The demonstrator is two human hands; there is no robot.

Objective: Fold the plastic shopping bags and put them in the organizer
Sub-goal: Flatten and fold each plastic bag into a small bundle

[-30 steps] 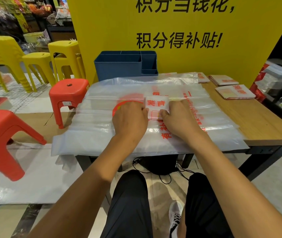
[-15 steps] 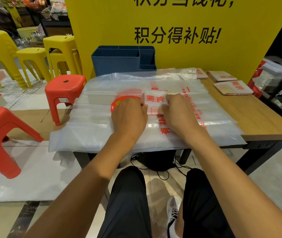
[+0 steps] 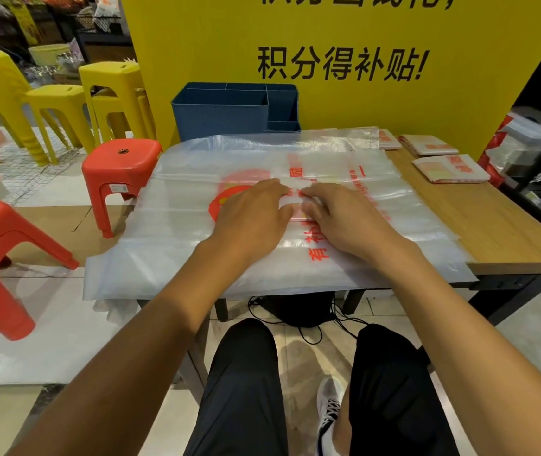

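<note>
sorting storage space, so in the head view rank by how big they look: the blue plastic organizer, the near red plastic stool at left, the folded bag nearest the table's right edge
1. Near red plastic stool, though closeness to the camera inflates it.
2. Blue plastic organizer.
3. Folded bag, clearly smallest.

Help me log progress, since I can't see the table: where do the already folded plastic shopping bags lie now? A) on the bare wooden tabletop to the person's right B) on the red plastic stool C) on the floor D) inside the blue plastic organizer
A: the folded plastic shopping bags lie on the wooden tabletop, right of both hands, outside the blue plastic organizer.
</note>
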